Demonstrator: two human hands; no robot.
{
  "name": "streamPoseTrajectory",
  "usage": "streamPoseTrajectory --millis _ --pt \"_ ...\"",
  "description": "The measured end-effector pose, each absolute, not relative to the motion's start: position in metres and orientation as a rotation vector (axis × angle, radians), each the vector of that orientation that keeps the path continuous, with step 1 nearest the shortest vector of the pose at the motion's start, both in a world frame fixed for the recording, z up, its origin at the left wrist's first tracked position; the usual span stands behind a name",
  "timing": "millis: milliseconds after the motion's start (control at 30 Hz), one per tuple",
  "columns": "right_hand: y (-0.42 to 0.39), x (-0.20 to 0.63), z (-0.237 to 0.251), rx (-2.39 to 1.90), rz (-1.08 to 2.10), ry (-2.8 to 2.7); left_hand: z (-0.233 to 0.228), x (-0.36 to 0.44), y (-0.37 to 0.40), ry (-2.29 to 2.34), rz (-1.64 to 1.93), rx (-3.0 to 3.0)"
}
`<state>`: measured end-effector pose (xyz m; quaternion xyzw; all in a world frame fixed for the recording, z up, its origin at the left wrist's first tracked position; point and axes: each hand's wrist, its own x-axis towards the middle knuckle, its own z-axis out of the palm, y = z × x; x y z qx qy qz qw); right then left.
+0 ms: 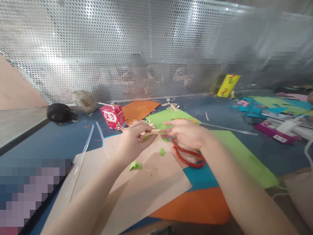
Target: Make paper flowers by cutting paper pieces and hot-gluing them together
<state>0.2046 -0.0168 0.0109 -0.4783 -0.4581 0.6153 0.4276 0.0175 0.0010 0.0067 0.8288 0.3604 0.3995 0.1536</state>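
At centre frame, above a beige paper sheet (146, 182), the left hand (133, 138) pinches a green paper strip (149, 136) taut between closed fingertips; the right hand (188, 132) grips its other end, red-handled scissors (188, 156) hanging from its fingers, kept close; green scraps (135, 165) lie below; a red carton (112, 116) stands at upper left.

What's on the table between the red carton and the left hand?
In the head view, only bare table and the corner of the beige sheet lie between the red carton and the left hand; a few paper scraps sit by the carton.
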Motion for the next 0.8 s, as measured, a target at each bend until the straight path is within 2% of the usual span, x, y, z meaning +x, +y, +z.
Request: streamPoseTrajectory --millis 167,433,800 --pt "-0.02 0.2 0.014 -1.151 1.416 -1.279 0.004 0.018 0.004 1.154 1.061 1.907" --pt "-0.021 0.191 0.012 -1.299 1.057 -1.46 -0.004 0.028 0.0 1.07 1.014 1.686" --pt "-0.027 0.189 0.021 -1.316 1.047 -1.468 0.0 0.033 -0.011 1.065 1.044 1.601"
